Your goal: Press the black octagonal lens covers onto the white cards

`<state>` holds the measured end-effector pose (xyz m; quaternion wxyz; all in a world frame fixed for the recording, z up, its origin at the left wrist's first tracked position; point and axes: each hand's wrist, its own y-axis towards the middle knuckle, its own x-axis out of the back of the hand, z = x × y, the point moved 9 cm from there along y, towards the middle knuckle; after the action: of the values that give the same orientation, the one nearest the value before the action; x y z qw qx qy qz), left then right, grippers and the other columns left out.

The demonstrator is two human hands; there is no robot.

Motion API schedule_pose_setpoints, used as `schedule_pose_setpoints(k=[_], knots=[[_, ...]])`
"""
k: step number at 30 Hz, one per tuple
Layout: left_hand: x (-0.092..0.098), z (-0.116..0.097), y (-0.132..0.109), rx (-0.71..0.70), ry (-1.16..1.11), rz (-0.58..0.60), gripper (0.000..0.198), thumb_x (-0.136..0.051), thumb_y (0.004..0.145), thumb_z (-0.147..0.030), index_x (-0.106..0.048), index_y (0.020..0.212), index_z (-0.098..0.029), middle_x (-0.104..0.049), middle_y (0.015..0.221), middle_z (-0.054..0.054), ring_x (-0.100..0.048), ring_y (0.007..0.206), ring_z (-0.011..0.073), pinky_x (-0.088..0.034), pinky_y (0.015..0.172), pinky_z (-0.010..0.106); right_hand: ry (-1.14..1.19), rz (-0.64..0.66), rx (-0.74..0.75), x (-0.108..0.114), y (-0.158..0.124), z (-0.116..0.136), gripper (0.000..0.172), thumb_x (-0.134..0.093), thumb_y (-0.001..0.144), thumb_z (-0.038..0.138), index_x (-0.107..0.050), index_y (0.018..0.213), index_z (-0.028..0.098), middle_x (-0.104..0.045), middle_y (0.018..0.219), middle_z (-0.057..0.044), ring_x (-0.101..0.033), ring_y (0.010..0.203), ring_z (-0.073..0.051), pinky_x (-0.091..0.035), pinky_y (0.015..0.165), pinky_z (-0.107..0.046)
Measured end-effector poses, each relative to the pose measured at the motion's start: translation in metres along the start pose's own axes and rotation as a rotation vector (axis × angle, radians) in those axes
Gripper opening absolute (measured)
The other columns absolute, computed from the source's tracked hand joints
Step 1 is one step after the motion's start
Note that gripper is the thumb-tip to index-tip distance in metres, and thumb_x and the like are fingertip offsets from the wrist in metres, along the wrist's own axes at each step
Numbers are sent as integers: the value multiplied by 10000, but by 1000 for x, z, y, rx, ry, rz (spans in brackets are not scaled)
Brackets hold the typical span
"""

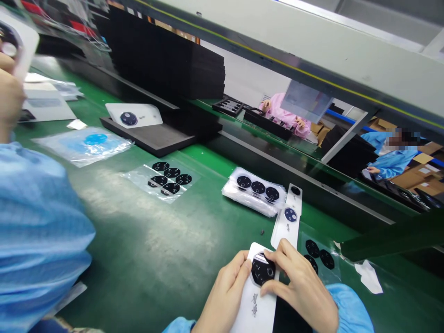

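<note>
My left hand (227, 291) and my right hand (301, 286) both grip a white phone back cover (255, 305) at the bottom of the head view. The fingertips of both hands press around a black round camera ring (262, 270) seated on the cover's upper end. Fingers of both hands are curled closed on the cover. Just beyond lie two more white covers (287, 222), one with a blue-filmed camera ring.
Clear sheets carrying black rings lie on the green belt (166, 249): one sheet (169, 178) mid-left, a stack (256, 189) in the middle, another (319, 256) by my right hand. A co-worker's blue sleeve (38, 231) fills the left. A black foam tray (152, 136) holds a white cover.
</note>
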<state>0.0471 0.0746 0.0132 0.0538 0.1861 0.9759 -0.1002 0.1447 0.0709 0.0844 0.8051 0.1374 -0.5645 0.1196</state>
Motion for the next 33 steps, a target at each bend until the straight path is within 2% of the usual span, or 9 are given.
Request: schedule_pose_setpoints(k=[11,17,22,33], knots=[[1,0,1,8,-9,-19,367,-402,880,-463,-610,984,-179,-668,894,25,-562,807,192,-397,748,251,88,46,-13,-4,5,-6,256,-746,708,262,-610,917,206,-453,767,21,-527,644,-138,-489,562,-247],[3,-2,-1,-13,-5,-31,341,-376,906,-443,-601,995,-202,-623,805,-5,-544,789,178,-391,733,243,-4,-29,32,2,3,3,323,-742,700,176,-575,975,193,-476,772,12,-562,676,-158,-523,584,-263],[2,-4,0,-38,-49,-12,313,-361,918,-431,-571,966,-203,-628,897,1,-537,839,173,-381,768,239,-123,-65,75,5,1,12,425,-746,669,110,-537,1030,188,-514,800,-9,-602,717,-192,-550,562,-288],[1,-3,1,-30,-136,-7,314,-402,902,-443,-576,1003,-202,-631,935,10,-531,872,180,-380,786,246,-162,-90,85,5,2,15,409,-751,652,93,-547,997,170,-517,806,-20,-601,725,-203,-559,576,-311]])
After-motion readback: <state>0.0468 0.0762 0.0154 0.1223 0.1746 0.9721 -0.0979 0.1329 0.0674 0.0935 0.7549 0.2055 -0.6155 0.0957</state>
